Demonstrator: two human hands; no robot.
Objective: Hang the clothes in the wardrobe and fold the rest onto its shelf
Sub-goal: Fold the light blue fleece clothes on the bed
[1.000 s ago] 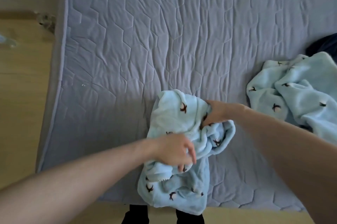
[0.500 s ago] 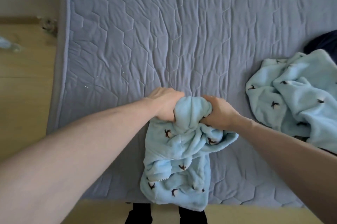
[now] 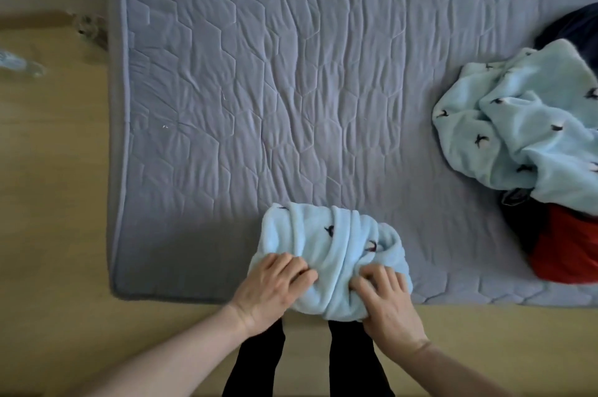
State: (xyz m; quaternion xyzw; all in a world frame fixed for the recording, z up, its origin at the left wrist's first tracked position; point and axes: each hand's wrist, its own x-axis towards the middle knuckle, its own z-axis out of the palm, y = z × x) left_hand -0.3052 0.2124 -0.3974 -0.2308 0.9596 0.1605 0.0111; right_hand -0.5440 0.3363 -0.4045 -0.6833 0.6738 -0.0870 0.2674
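Note:
A light-blue fleece garment with small dark bird prints lies folded into a compact bundle at the near edge of the grey quilted mattress. My left hand sits on the bundle's near left side, fingers curled into the fabric. My right hand grips the near right side the same way. The bundle's near edge overhangs the mattress rim slightly.
A second light-blue fleece piece lies crumpled at the right, over a red garment and a dark navy one. Wooden floor surrounds the mattress; a clear plastic object lies far left. My black-clad legs stand below.
The loose hanging garment has been folded up onto itself into a bundle. Both hands moved from its far end to its near edge.

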